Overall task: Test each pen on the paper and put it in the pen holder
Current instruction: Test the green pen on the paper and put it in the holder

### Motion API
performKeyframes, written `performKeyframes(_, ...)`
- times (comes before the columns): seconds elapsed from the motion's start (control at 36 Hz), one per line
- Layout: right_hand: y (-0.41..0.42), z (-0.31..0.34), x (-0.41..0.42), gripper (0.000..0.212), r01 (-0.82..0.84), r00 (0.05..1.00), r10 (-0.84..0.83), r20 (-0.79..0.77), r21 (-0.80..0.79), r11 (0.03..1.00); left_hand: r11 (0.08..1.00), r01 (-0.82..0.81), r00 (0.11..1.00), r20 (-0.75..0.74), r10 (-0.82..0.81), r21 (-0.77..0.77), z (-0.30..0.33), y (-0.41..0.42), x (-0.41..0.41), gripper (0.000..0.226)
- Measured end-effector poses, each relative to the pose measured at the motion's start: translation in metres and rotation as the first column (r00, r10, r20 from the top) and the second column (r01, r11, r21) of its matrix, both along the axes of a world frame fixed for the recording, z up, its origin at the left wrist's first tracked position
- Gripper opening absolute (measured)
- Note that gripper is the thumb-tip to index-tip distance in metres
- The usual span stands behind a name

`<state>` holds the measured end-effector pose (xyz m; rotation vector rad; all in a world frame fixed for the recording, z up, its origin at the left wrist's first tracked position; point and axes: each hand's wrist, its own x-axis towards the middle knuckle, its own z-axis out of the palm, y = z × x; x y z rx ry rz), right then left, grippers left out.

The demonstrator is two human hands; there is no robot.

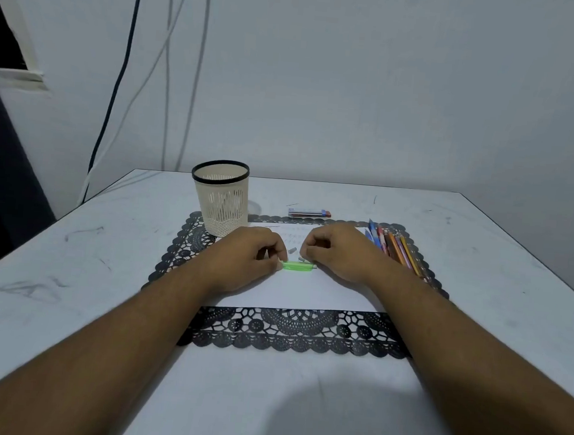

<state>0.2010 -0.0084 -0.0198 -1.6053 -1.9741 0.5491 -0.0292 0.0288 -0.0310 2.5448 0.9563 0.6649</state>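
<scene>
Pen holder (221, 198): the cream mesh cup with a black rim stands upright at the far left corner of the black lace mat (290, 331); no pen shows above its rim.
Your left hand (251, 259): it rests on the white paper (307, 291), fingers curled, pinching the left end of the green pen (298, 266).
Green pen: it lies level between your two hands, low over the paper or on it; which, you cannot tell from here.
Your right hand (336, 252): fingers curled in, fingertips at the pen's right end, apparently gripping it. A small grey piece (292, 250) sits just beyond, perhaps a cap.
Step in hand: it looks like you are uncapping or readying the green pen for its test stroke.
Next move: likely free the tip, draw a short line on the paper, then carry the pen left and drop it upright into the holder.
Waiting pens (393, 248): a fanned row of coloured ones lies at the mat's far right; a flat case (309, 213) lies beyond the mat.
</scene>
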Motion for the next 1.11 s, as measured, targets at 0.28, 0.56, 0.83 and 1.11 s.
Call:
performKeyframes(0.28, -0.002, -0.003, 0.031, 0.016, 0.139, 0.980, -0.133, -0.150, 0.028, 0.990, 1.000, -0.014, 1.000, 0.021, 0.014, 0.003, -0.006, 0.001, 0.002, 0.009)
performKeyframes(0.56, 0.010, 0.002, 0.035, 0.018, 0.210, 0.964, -0.196, -0.181, 0.061, 0.976, 0.996, -0.083, 0.996, -0.043, 0.082, -0.033, 0.004, 0.003, -0.006, 0.018)
performKeyframes(0.83, 0.058, 0.014, 0.034, 0.019, 0.369, 0.929, -0.368, -0.032, 0.120, 0.922, 0.996, -0.083, 0.996, -0.036, 0.082, -0.029, 0.005, 0.000, -0.012, 0.010)
performKeyframes(1.11, 0.107, -0.004, 0.044, 0.024, 0.296, 0.857, -0.325, 0.399, 0.133, 0.946, 0.998, -0.065, 0.996, -0.055, 0.064, -0.024, 0.009, -0.005, -0.007, 0.012)
